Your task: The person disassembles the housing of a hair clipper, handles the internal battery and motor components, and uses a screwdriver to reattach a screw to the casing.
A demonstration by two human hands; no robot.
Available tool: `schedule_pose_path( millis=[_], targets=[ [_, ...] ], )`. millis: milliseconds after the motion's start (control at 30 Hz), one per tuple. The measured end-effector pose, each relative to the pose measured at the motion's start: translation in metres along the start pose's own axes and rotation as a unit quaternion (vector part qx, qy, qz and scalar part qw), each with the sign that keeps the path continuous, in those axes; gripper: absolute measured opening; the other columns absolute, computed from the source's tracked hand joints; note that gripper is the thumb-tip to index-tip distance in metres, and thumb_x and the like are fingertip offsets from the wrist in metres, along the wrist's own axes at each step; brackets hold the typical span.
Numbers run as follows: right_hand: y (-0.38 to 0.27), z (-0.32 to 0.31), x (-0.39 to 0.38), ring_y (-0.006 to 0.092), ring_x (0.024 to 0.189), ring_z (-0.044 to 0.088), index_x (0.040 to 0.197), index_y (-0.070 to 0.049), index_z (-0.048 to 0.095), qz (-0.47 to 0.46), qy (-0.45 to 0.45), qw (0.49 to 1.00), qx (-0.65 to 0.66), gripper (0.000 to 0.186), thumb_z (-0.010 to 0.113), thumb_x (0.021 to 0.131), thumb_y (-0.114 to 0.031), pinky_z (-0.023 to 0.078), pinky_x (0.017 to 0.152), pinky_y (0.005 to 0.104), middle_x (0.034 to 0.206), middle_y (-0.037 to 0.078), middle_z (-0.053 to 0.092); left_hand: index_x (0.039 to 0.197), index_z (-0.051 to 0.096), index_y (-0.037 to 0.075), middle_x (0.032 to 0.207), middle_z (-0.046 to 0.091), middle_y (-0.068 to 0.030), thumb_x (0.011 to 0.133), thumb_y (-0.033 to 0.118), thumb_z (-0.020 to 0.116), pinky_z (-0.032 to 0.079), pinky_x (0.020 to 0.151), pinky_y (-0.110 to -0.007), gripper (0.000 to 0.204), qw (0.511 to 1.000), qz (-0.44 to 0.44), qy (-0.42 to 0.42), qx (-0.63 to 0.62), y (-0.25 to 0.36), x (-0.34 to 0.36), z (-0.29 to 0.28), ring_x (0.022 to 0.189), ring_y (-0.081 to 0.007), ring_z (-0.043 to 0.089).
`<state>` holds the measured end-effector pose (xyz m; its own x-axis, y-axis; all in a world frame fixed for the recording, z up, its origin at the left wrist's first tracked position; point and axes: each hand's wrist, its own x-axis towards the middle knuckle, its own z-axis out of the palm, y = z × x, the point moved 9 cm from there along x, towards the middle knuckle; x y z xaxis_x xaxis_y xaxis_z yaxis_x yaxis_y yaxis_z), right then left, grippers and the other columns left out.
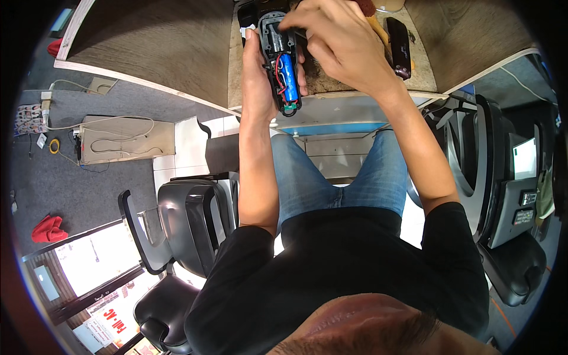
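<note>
My left hand point(258, 83) is wrapped round an opened handheld device with a dark casing point(264, 44), probably a hair clipper. It is held upright at the front edge of the wooden work surface. Inside it, a blue cylindrical battery point(288, 77) sits in the lower half beside red wires point(278, 66). Above the battery is a silvery cylinder point(276, 40) like a small motor. A bit of green board point(290, 107) shows at the bottom end. My right hand point(343, 47) reaches over from the right, its index fingertip at the casing's upper end and its thumb apart from that finger.
A black oblong device point(399, 47) lies on the wooden surface point(423, 71) to the right, beside a yellow item point(378, 28). Wooden side panels point(148, 47) flank the workspace. Black chairs point(189, 222) stand on both sides. A cardboard piece with cables point(127, 139) lies at left.
</note>
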<state>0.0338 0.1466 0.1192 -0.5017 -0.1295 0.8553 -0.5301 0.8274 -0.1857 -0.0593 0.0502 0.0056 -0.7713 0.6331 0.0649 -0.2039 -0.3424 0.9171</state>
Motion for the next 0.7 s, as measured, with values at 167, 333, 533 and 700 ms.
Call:
schedule_pose_path(
  millis=[167,333,533,700],
  targets=[
    [0.007,0.007,-0.005,0.0310,0.102,0.060,0.105,-0.007,0.070,-0.012,0.012,1.000,0.014,0.027,0.063,0.080,-0.001,0.044,0.090,0.0430,0.110,0.012,0.061,0.095,0.061,0.002,0.071,0.063,-0.0081,0.107,0.067,0.022,0.055,0.044,-0.030,0.077,1.000,0.004,0.025,-0.018,0.002,0.000,0.003,0.050,-0.0171,0.062],
    [0.005,0.010,-0.004,0.0315,0.101,0.060,0.106,-0.005,0.070,-0.008,-0.025,1.000,-0.005,0.027,0.063,0.079,-0.002,0.045,0.090,0.0431,0.107,0.012,0.061,0.096,0.062,0.002,0.071,0.063,-0.0085,0.107,0.066,0.023,0.056,0.045,-0.032,0.075,1.000,0.006,0.010,0.004,0.001,0.001,0.001,0.051,-0.0173,0.062],
    [0.012,0.006,-0.003,0.0323,0.101,0.060,0.112,-0.005,0.067,0.027,0.002,1.000,0.004,0.033,0.061,0.080,-0.002,0.045,0.091,0.0431,0.105,0.012,0.061,0.095,0.063,0.002,0.069,0.063,-0.0083,0.106,0.067,0.025,0.056,0.047,-0.033,0.076,1.000,-0.005,0.017,-0.003,0.000,0.001,0.001,0.050,-0.0179,0.061],
    [0.013,0.007,-0.004,0.0320,0.100,0.060,0.112,-0.005,0.067,0.038,0.001,0.999,-0.002,0.032,0.061,0.080,-0.002,0.045,0.091,0.0422,0.105,0.012,0.060,0.093,0.064,0.002,0.061,0.060,-0.0084,0.106,0.068,0.024,0.055,0.046,-0.032,0.078,1.000,-0.008,0.008,0.015,0.000,0.000,0.002,0.049,-0.0176,0.061]
  ],
)
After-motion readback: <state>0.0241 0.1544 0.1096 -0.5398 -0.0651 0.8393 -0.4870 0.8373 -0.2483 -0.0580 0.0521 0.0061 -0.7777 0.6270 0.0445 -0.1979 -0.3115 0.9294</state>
